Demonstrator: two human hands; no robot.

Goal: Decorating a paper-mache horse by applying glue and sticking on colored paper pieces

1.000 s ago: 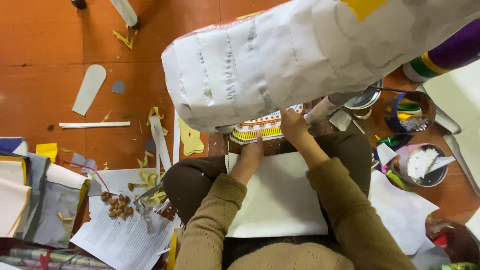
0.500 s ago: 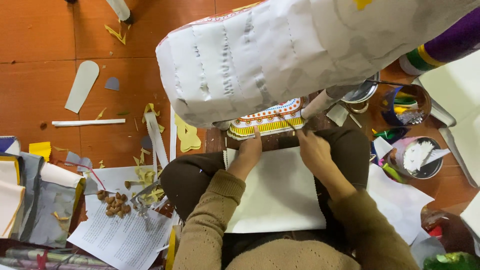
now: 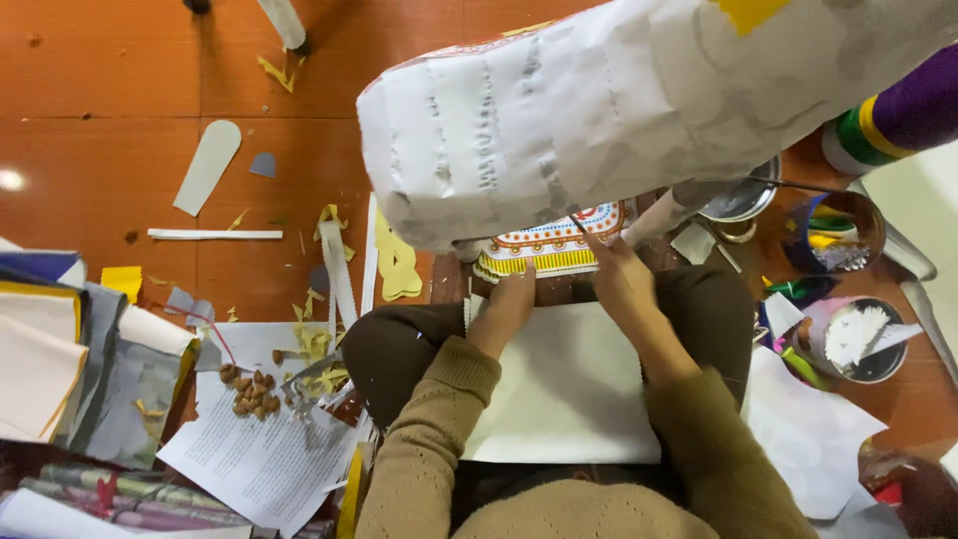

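Observation:
A white sheet of paper lies across my lap. My left hand rests on its upper left edge, fingers together, pressing it down. My right hand lies at the sheet's top right edge, its fingertips hidden under a large white papier-mâché form that hangs close in front of the camera. Just beyond both hands sits a patterned card with yellow, red and white ornament, partly covered by the big form.
Paper scraps and strips litter the orange floor. A printed sheet with brown nuts lies at left by stacked coloured papers. Right: a white-paste bowl, a tin of coloured bits, a metal bowl.
My right hand drew back from under the large form toward the top right edge of the white sheet. The left hand stayed on the sheet's upper left edge.

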